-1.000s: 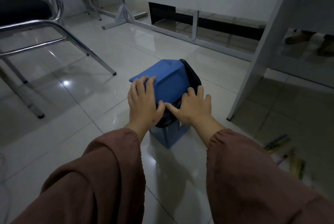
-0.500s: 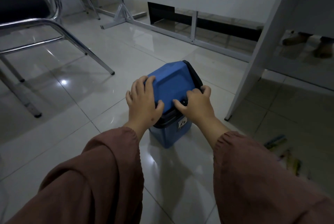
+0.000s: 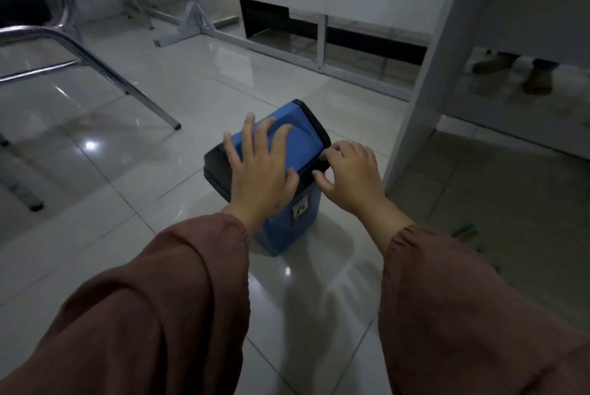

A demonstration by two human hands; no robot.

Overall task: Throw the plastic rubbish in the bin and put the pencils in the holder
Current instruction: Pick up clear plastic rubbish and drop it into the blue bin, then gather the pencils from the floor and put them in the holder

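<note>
While the bin (image 3: 287,190) stands on the tiled floor (image 3: 191,91), just beside the white desk leg (image 3: 427,101), the person bends over it with both hands on its top. The left hand (image 3: 261,168) lies flat with fingers spread straight across the blue swing lid (image 3: 297,142), pressing on it and gripping nothing. The right hand (image 3: 348,174) rests at the lid's black rim (image 3: 316,126), its fingers loosely bent and its thumb apart; it holds nothing that I can see. No plastic rubbish shows outside the bin, and I cannot see inside it. To the right of the bin, past the desk leg, something thin and coloured lies on the floor, perhaps the pencils (image 3: 464,230), though it is too dim to be sure. No holder is in sight.

The lid sits tilted in its frame. If the left hand pushes off-centre, the light bin may tip toward the desk leg. A fingertip of the right hand could also be pinched at the rim as the flap swings.
</note>
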